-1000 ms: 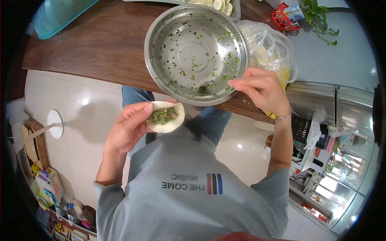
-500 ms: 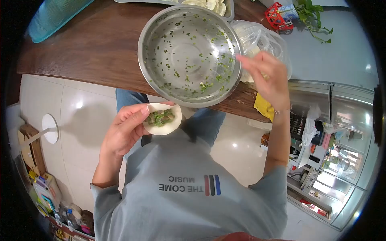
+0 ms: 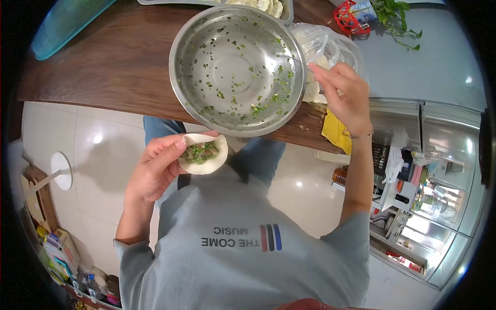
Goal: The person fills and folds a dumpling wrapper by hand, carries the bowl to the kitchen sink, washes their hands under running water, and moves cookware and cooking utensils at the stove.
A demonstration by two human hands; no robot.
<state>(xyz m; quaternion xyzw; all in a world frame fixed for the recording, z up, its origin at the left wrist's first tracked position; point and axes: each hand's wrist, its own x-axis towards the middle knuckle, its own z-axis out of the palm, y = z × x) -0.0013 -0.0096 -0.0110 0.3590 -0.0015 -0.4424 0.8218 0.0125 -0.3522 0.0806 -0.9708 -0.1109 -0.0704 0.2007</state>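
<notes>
My left hand (image 3: 155, 168) is closed at the edge of a round dumpling wrapper (image 3: 218, 164), in front of the table edge. On the wrapper lies a mound of green-flecked filling (image 3: 200, 153), and its sides are unfolded. Just above is a large steel bowl (image 3: 232, 72) with bits of chopped green (image 3: 258, 108) stuck to its inside. By the bowl's right rim, my right hand (image 3: 346, 95) has thumb and forefinger drawn together. Whatever they may hold is too small to make out.
Behind my right hand lies a clear plastic bag (image 3: 330, 44) with pale wrappers (image 3: 312, 93). A tray (image 3: 287, 13) of dumplings (image 3: 263, 5) stands beyond the bowl. A yellow cloth (image 3: 335, 133) hangs at the table edge. A blue basket (image 3: 62, 31) and a potted plant (image 3: 395, 18) flank the wooden table (image 3: 103, 67).
The view has shifted slightly, so everything sits a little to the left. My right hand has drawn slightly away from the bowl's rim. My left hand keeps the filled wrapper.
</notes>
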